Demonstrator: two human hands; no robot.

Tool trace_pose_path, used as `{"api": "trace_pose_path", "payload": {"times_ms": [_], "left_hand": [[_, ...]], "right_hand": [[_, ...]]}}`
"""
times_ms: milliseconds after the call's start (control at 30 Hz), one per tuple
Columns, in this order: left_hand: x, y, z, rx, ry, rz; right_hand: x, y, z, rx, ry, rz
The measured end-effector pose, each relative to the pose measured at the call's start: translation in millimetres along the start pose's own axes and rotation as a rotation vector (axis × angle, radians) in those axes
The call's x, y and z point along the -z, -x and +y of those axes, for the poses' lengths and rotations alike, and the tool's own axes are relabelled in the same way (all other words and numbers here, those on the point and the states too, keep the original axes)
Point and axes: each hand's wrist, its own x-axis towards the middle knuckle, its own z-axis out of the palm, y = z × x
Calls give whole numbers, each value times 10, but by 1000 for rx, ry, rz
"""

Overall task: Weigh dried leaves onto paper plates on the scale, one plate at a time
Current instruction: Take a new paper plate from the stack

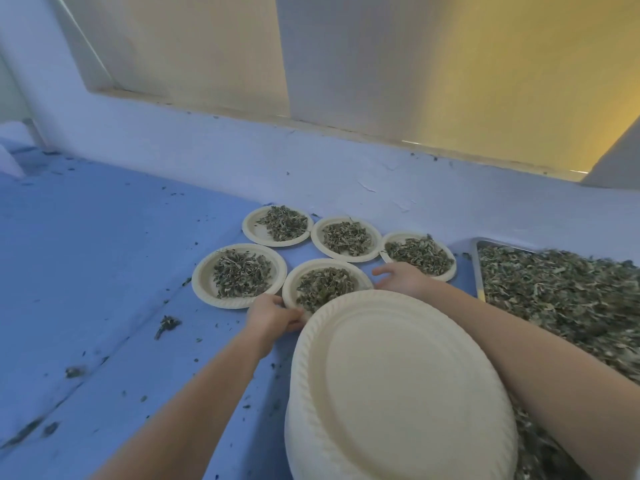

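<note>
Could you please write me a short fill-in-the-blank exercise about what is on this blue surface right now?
1. ____ paper plates holding dried leaves lie on the blue surface.
2. Both hands are at the filled plate nearest the person: the left hand holds its near rim, the ____ hand is at its far side.
3. The top plate of the near stack is ____.
4. Loose leaves fill the metal ____ at right.

Missing words: five; right; empty; tray

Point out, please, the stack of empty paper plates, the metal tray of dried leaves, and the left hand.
stack of empty paper plates (398, 382): head view, top plate's centre.
metal tray (475, 263): head view, left rim.
left hand (273, 315): head view, back of hand.
</note>
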Motion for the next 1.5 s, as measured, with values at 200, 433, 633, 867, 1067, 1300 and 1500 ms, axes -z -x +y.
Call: {"api": "trace_pose_path", "payload": {"times_ms": [200, 433, 633, 867, 1067, 1300, 1500], "left_hand": [[2, 192, 75, 5, -13, -62], [163, 593, 331, -259, -26, 190], [295, 1387, 766, -571, 118, 260], [207, 2367, 652, -661, 113, 143], [-61, 2684, 74, -571, -207, 274], [-277, 2572, -198, -782, -903, 270], [-274, 2418, -91, -784, -978, 300]], "right_hand": [[80, 274, -81, 12, -195, -13], [444, 960, -339, 125, -535, 15], [766, 1684, -640, 335, -617, 50], [635, 2546, -641, 584, -627, 35], [254, 2951, -167, 528, -41, 275], [-92, 2952, 65, 644, 565, 197], [54, 2843, 37, 774, 407, 248]]}}
